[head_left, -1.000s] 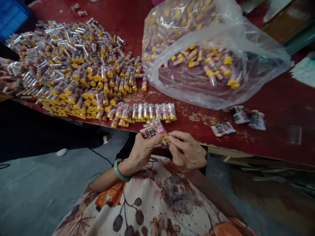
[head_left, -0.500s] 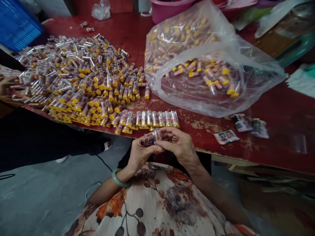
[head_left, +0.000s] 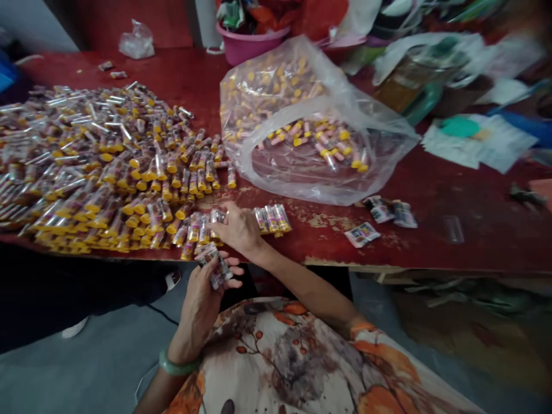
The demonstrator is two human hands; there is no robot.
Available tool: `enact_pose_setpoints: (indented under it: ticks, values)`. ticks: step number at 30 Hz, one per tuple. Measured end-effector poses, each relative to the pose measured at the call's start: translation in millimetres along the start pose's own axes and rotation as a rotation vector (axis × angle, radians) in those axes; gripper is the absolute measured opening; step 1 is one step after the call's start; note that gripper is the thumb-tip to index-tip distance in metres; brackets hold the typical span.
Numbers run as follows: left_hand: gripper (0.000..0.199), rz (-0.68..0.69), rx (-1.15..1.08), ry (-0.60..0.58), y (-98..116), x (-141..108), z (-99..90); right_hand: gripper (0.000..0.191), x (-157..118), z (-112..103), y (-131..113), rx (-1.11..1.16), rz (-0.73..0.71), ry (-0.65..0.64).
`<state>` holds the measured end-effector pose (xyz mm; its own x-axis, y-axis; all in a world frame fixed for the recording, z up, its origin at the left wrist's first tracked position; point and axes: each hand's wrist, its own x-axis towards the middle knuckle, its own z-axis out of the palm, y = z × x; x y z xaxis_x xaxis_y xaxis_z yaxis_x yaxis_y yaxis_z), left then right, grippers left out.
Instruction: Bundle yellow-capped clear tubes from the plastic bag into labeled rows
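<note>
My left hand (head_left: 202,290) is closed at the thumb over a small stack of printed slips (head_left: 217,269), its other fingers stretched out beneath. Over the table's front edge, my right hand (head_left: 242,230) has thumb and forefinger around a clear tube (head_left: 217,216) with dark contents. That tube is within a row of upright tubes with yellow ends (head_left: 271,218); my hand hides the middle of the row. To the left spreads a large heap of similar tubes (head_left: 107,167).
Behind the row lies an open clear plastic bag (head_left: 297,187) of yellow-capped tubes. More printed slips (head_left: 362,234) and a lone clear tube (head_left: 454,229) lie on the red table (head_left: 319,247). A pink basin (head_left: 245,49) and a lidded jug (head_left: 409,80) stand farther back.
My hands have come apart. The right has moved forward and left to the row of tubes; the left has stayed low with the printed slips. The view has swung right.
</note>
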<state>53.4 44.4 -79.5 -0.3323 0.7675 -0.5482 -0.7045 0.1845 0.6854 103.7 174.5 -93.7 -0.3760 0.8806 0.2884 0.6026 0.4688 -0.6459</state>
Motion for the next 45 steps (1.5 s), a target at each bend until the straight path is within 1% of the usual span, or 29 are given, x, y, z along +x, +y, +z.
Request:
enact_pose_setpoints:
  ticks: [2,3,5,6,7,8,10,11,13,14,15,17,19,21,22,24,25,26,27,28,29,30,32,34,37,41,45]
  values:
    - [0.024,-0.004,0.034,0.0,2,1,1.7,0.034,5,-22,14,-0.024,-0.023,0.053]
    - [0.024,-0.012,0.037,-0.002,2,2,3.0,0.029,11,-38,26,-0.04,-0.027,0.094]
    - [0.024,-0.03,0.023,-0.016,3,3,6.4,0.022,32,-73,61,-0.116,0.008,0.201]
    - [0.023,-0.039,0.017,-0.028,3,3,8.4,0.02,46,-90,83,-0.168,0.05,0.25]
    - [0.023,-0.047,0.018,-0.043,2,3,10.5,0.019,62,-105,105,-0.297,0.132,0.292]
    - [0.023,-0.054,0.027,-0.059,1,3,12.8,0.021,78,-117,127,-0.409,0.221,0.307]
    - [0.024,-0.068,0.055,-0.089,-2,4,18.0,0.028,106,-131,166,-0.502,0.345,0.195]
    - [0.025,-0.076,0.068,-0.101,-4,5,21.1,0.029,117,-134,182,-0.504,0.374,0.154]
    - [0.026,-0.091,0.087,-0.114,-8,7,28.3,0.028,131,-137,201,-0.462,0.392,0.094]
    - [0.026,-0.099,0.095,-0.116,-9,8,32.2,0.027,134,-137,206,-0.43,0.39,0.088]
    - [0.026,-0.105,0.102,-0.12,-11,9,36.3,0.027,135,-138,206,-0.394,0.385,0.086]
    - [0.027,-0.111,0.112,-0.12,-13,12,44.4,0.029,129,-143,199,-0.296,0.365,0.093]
    - [0.027,-0.094,0.101,-0.096,-16,16,51.8,0.031,109,-149,182,-0.151,0.325,0.092]
    - [0.027,-0.047,0.072,-0.059,-19,19,58.3,0.028,75,-152,160,0.05,0.266,0.042]
    - [0.028,-0.027,0.062,-0.045,-20,20,61.3,0.026,53,-151,148,0.159,0.24,0.003]
    - [0.028,-0.001,0.056,-0.031,-23,22,66.5,0.022,3,-142,122,0.392,0.205,-0.094]
    - [0.029,0.002,0.059,-0.031,-25,23,68.5,0.021,-21,-135,109,0.708,0.231,-0.164]
    - [0.029,-0.002,0.065,-0.04,-27,23,70.0,0.022,-42,-126,97,0.939,0.279,-0.202]
    - [0.029,-0.011,0.074,-0.055,-29,22,71.0,0.022,-60,-117,86,1.037,0.338,-0.203]
    - [0.029,-0.021,0.082,-0.067,-30,22,71.4,0.023,-72,-109,76,1.084,0.391,-0.21]
    - [0.029,-0.033,0.091,-0.076,-32,21,71.4,0.025,-79,-102,68,1.094,0.428,-0.188]
    - [0.028,-0.045,0.102,-0.076,-32,21,71.1,0.025,-82,-97,63,1.077,0.453,-0.161]
    - [0.028,-0.057,0.127,-0.063,-33,20,70.0,0.027,-79,-92,57,1.048,0.468,-0.098]
    - [0.029,-0.061,0.146,-0.07,-31,21,68.9,0.027,-72,-95,58,1.023,0.469,-0.058]
    - [0.029,-0.061,0.19,-0.105,-29,22,66.9,0.025,-66,-101,59,0.984,0.449,-0.035]
    - [0.028,-0.057,0.27,-0.127,-29,21,65.5,0.023,-67,-109,60,0.96,0.39,-0.069]
    - [0.033,-0.018,0.219,-0.096,-29,22,67.9,0.024,-76,-118,66,0.985,0.363,-0.147]
